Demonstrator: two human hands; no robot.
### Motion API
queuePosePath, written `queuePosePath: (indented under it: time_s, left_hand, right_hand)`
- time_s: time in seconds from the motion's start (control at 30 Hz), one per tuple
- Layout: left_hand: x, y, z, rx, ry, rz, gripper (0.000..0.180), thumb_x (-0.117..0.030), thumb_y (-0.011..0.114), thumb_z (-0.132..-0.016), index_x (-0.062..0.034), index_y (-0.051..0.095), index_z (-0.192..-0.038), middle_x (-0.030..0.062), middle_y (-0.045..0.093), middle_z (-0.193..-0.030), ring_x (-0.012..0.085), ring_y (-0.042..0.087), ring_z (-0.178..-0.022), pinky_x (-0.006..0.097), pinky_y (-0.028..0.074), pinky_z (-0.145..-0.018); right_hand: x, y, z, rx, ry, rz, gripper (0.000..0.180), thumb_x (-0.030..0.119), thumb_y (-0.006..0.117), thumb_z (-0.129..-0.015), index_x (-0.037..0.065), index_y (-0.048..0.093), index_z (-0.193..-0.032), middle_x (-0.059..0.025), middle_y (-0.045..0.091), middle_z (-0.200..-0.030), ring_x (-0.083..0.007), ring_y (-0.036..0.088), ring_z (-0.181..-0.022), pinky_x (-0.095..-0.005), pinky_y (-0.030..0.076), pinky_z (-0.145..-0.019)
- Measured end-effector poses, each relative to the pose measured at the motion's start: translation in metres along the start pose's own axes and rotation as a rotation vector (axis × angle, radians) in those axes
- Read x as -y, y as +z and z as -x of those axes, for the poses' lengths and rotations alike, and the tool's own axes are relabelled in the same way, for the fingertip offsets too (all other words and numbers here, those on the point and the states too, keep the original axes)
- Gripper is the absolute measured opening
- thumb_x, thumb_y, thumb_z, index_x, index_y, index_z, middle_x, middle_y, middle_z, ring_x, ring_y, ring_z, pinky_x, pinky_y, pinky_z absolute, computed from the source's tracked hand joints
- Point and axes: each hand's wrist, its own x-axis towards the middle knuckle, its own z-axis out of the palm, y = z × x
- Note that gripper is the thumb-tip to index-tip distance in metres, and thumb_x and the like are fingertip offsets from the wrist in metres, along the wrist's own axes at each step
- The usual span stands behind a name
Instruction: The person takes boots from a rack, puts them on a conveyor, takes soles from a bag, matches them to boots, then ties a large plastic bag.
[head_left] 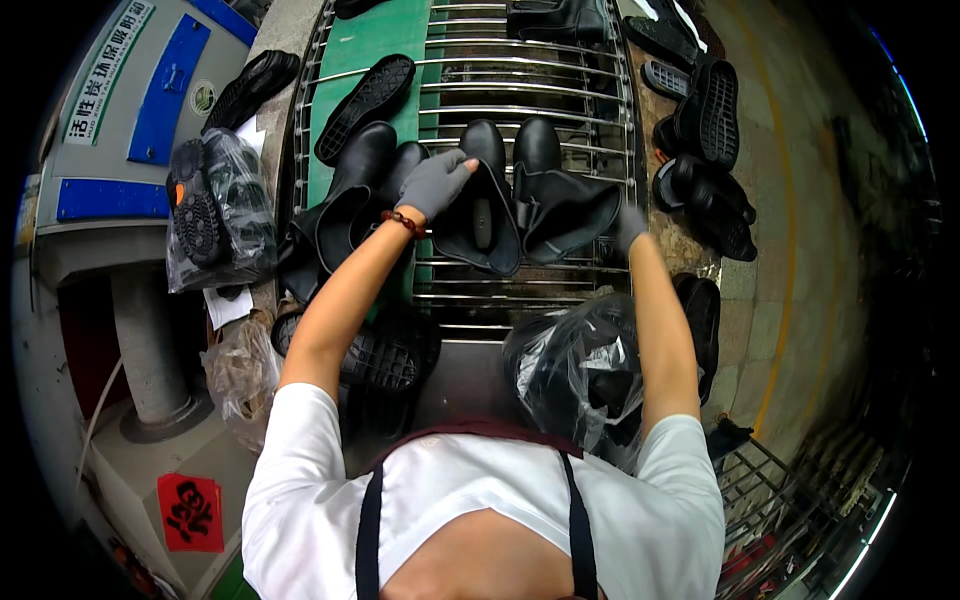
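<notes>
We're touching a black leather boot (482, 212), likely supple, best held by its rim, with our half-curled grey-gloved left hand (436, 182), its grip, like our blurred right hand's (629, 226), being unclear.

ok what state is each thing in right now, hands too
middle left boot, shaft gaping open
middle right boot, shaft open, slumped rightward
left hand, gloved, at the middle left boot, grip unclear
right hand, gloved, blurred, beside the middle right boot, grip unclear
black sole, gridded face showing, over the green strip
clear plastic bag by the right forearm, crumpled
red paper, lying flat
</notes>
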Motion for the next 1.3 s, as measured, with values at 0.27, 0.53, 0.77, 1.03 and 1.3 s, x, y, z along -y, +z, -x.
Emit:
queuePosePath:
  time_s: [0.27,0.53,0.77,1.03,1.3]
  left_hand:
    - [-0.087,0.017,-0.016,0.043,0.163,-0.344,0.034,-0.042,0.046,-0.086,-0.0137,0.065,-0.09,0.0132,0.065,-0.085,0.0322,0.062,-0.086,0.042,0.048,-0.074]
    - [0.012,0.048,-0.021,0.303,-0.245,-0.481,0.066,-0.056,0.063,-0.073,-0.0082,0.045,-0.116,0.0185,0.064,-0.102,0.0353,0.062,-0.096,0.047,0.049,-0.08]
    - [0.02,0.038,-0.02,0.272,-0.206,-0.362,0.062,-0.054,0.061,-0.074,-0.0073,0.048,-0.113,0.0181,0.065,-0.101,0.0365,0.062,-0.097,0.048,0.047,-0.081]
    - [0.025,0.035,-0.02,0.235,-0.224,-0.321,0.066,-0.053,0.061,-0.071,-0.0058,0.047,-0.115,0.0187,0.065,-0.1,0.0358,0.063,-0.094,0.049,0.048,-0.08]
    - [0.039,0.038,-0.016,0.207,-0.33,-0.103,0.091,-0.043,0.07,-0.064,-0.0006,0.032,-0.135,0.0281,0.058,-0.111,0.0395,0.058,-0.104,0.041,0.046,-0.088]
  right_hand:
    - [-0.05,0.093,0.02,0.386,-0.272,-0.724,0.063,0.061,0.039,-0.088,0.006,0.061,-0.109,-0.0113,0.062,-0.113,-0.0266,0.058,-0.101,-0.0406,0.044,-0.092]
    - [-0.023,0.145,0.063,0.399,-0.526,-0.995,0.052,0.049,0.045,-0.091,0.008,0.052,-0.122,-0.01,0.058,-0.116,-0.0254,0.056,-0.105,-0.0397,0.047,-0.09]
    - [-0.034,0.097,-0.042,-0.071,-0.414,-0.543,0.055,0.056,0.046,-0.088,0.009,0.058,-0.114,-0.0104,0.062,-0.11,-0.0292,0.057,-0.101,-0.0436,0.047,-0.088]
    - [0.055,0.109,-0.116,-0.408,-0.422,-0.696,0.082,0.034,0.07,-0.077,0.012,0.021,-0.14,-0.0152,0.04,-0.135,-0.0328,0.05,-0.112,-0.0456,0.046,-0.088]
    - [0.02,0.155,-0.193,-0.718,-0.038,-0.505,0.092,0.014,0.077,-0.071,0.017,0.017,-0.14,-0.0166,0.036,-0.137,-0.0402,0.041,-0.12,-0.0624,0.046,-0.084]
